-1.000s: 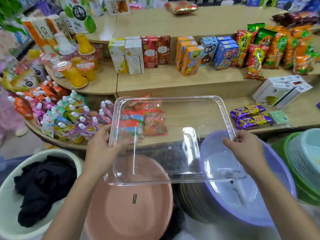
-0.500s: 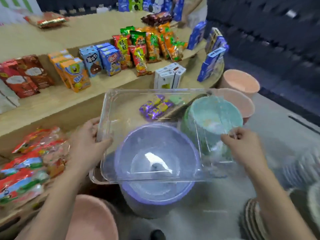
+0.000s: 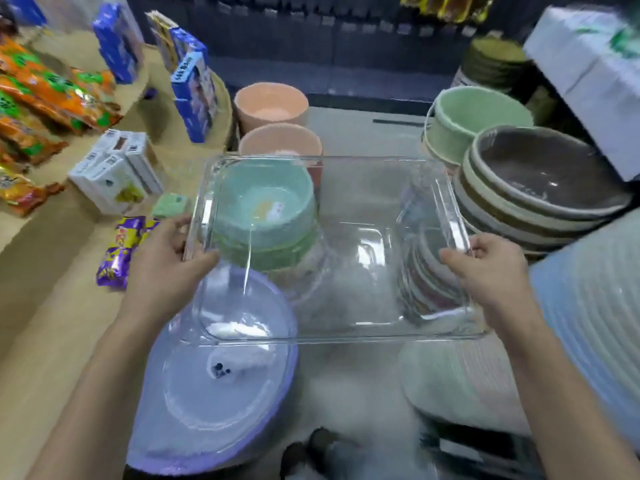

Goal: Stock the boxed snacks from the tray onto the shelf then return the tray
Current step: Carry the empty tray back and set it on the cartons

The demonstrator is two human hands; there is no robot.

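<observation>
Tray (image 3: 346,244) of clear plastic hangs in mid-air in front of the person, level and empty, carried over the floor between a wooden shelf (image 3: 45,306) on the left and stacks of plastic basins. Left hand (image 3: 162,261) clasps the left short rim, thumb on top and fingers curled underneath; right hand (image 3: 485,271) clasps the right short rim the same way. Gripping both ends likely keeps the wide, shallow piece flat and stops it from swinging into the goods around it

Nothing lies inside the tray, so the stocking part looks finished and the return trip seems to be the step in hand. Boxed snacks stand on the shelf: white cartons (image 3: 114,171) grouped near the edge, blue boxes (image 3: 194,95) upright further back, orange packets (image 3: 52,95) leaning in a row behind. Purple wrapped bars (image 3: 121,251) lie flat just beside the left hand, not touching the tray

Through the clear bottom a teal basin stack (image 3: 266,216) and a purple basin (image 3: 214,386) show beneath, so the tray passes above them without resting on either. Brown basins (image 3: 540,195) sit close to the right rim; a careless turn could knock that corner against them. Where the tray belongs is not visible, and the edges of the view are smeared
</observation>
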